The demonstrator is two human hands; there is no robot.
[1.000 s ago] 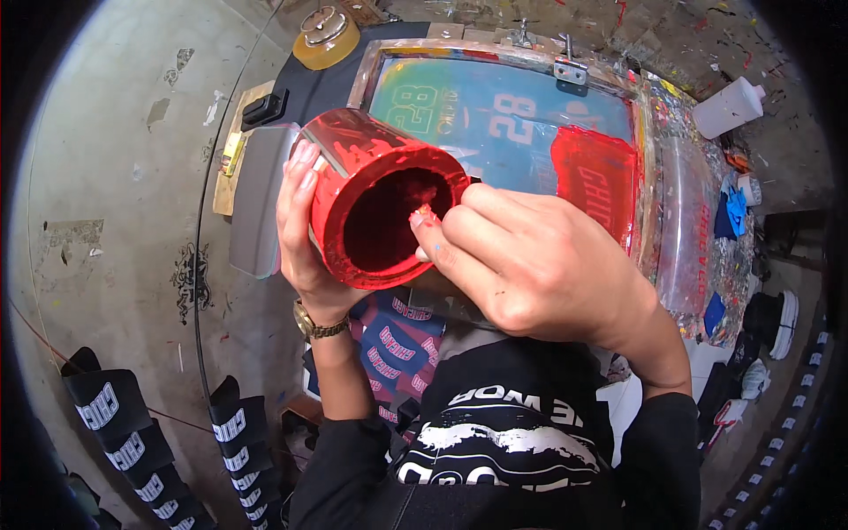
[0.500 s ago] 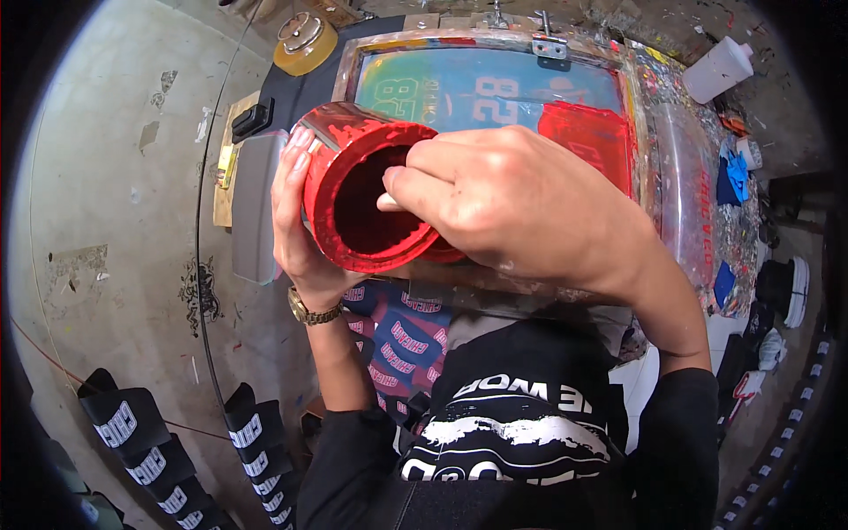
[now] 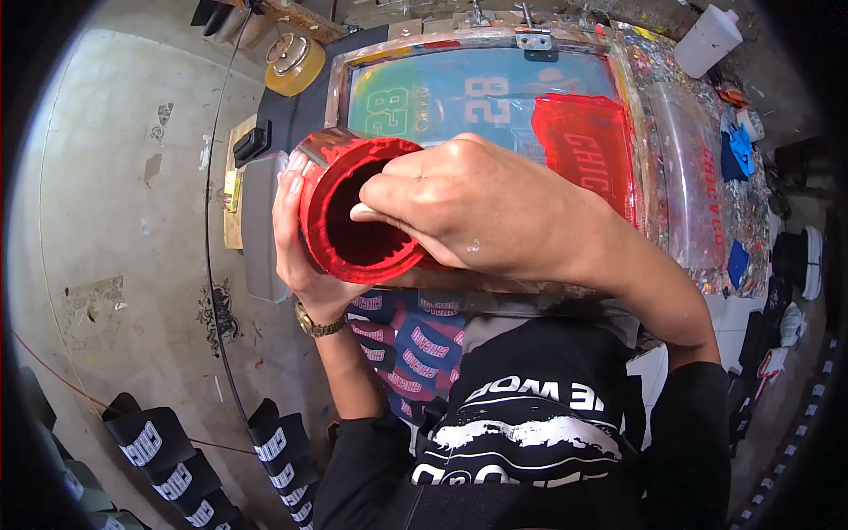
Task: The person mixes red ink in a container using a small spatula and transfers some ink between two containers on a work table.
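Note:
My left hand grips a red, ink-coated cylindrical can from the left side, its open mouth tipped toward me. My right hand lies over the right part of the mouth, fingers curled and pinched at the dark interior; whatever they hold is hidden. Behind the can, a wooden-framed printing screen with blue mesh bears a thick patch of red ink on its right. The inside of the can is mostly in shadow.
A yellow round container and black object stand left; a white bottle, clear plastic sheet and blue cloths are right. Black printed pieces hang lower left. Patterned fabric lies below the can.
My right hand has moved left across the can's mouth, covering more of it; the red bit earlier seen at its fingertips is now hidden. The surroundings have shifted slightly in view.

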